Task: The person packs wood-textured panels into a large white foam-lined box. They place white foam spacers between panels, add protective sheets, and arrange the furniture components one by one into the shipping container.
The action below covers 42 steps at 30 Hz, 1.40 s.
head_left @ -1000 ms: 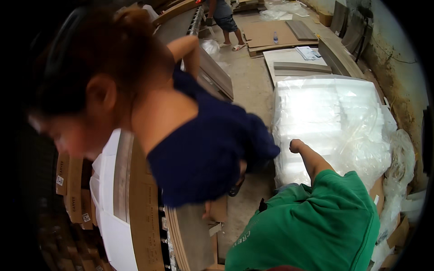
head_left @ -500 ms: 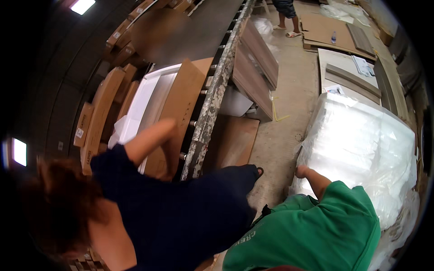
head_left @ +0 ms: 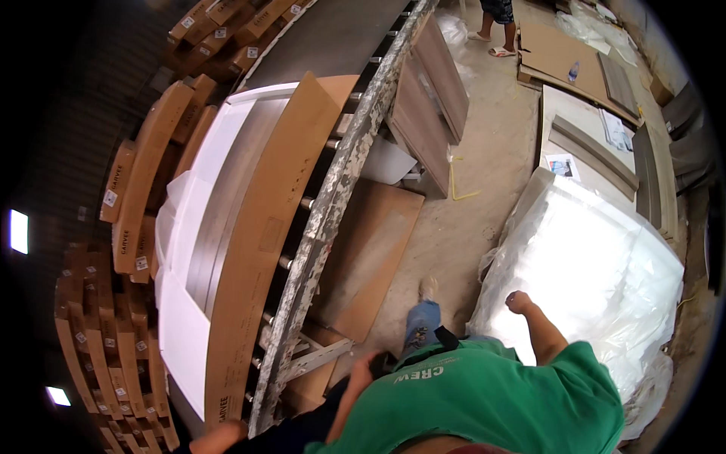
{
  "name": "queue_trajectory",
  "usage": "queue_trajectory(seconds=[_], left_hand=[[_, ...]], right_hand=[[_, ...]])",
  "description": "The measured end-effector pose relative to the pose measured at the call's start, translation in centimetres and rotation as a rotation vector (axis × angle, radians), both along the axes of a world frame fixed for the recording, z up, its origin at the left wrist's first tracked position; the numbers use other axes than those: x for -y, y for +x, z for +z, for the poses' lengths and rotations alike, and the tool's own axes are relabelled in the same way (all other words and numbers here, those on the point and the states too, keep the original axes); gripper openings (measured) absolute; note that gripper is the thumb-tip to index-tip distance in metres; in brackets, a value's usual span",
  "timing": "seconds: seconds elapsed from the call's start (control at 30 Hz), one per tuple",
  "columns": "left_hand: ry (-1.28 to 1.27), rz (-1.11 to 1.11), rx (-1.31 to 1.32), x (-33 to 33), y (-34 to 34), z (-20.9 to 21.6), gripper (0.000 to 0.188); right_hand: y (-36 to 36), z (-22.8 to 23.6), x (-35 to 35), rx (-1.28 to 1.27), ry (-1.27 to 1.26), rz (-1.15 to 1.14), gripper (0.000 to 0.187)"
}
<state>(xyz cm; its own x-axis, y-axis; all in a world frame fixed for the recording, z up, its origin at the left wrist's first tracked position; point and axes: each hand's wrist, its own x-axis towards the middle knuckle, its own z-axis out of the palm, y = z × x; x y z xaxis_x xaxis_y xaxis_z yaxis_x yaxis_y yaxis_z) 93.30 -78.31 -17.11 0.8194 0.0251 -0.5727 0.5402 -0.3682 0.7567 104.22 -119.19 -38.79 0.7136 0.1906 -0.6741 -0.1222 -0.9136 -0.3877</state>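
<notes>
My right hand point(head_left: 518, 303) is closed, fingers curled, in front of a large stack of white foam sheets point(head_left: 582, 250) wrapped in clear plastic film. What it holds, if anything, is too small to make out. Close to my waist, my left hand point(head_left: 363, 369) is partly hidden by my green shirt, beside a small black thing point(head_left: 384, 363). Its fingers do not show clearly. Left of me, a long open carton point(head_left: 265, 204) lies on a roller conveyor, with white foam and a grey panel point(head_left: 227, 197) inside. A co-worker's arm point(head_left: 219, 439) shows at the lower edge.
A conveyor rail point(head_left: 333, 197) with chipped paint runs along my left. Wood-grain panels point(head_left: 427, 106) lean against it, near a brown board point(head_left: 370, 257). Stacked cartons point(head_left: 113, 340) stand beyond. Grey boards point(head_left: 594, 155) lie on a white panel; another person's legs point(head_left: 495, 30) are farther ahead.
The co-worker in dark blue has dropped back toward the lower left, uncovering the long carton. My left hand has come into view. My right hand stays closed near the foam stack.
</notes>
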Motion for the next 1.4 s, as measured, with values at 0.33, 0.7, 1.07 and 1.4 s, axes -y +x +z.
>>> queue_trajectory(seconds=[0.33,0.7,1.07,1.4], left_hand=[[-0.321,-0.26,0.062,6.5,31.6,-10.6,0.023],[-0.653,0.541,-0.102,12.4,55.1,-8.5,0.081],[-0.499,0.801,-0.129,13.6,57.4,-9.7,0.078],[-0.435,1.007,-0.218,15.7,56.2,-7.4,0.074]], right_hand=[[6.4,4.6,-5.1,0.073,0.147,-0.412,0.025],[11.8,12.4,-7.5,0.047,0.07,-0.542,0.026],[16.1,7.2,3.8,-0.154,-0.051,-0.373,0.027],[50.3,11.5,12.6,0.256,0.001,0.204,0.022]])
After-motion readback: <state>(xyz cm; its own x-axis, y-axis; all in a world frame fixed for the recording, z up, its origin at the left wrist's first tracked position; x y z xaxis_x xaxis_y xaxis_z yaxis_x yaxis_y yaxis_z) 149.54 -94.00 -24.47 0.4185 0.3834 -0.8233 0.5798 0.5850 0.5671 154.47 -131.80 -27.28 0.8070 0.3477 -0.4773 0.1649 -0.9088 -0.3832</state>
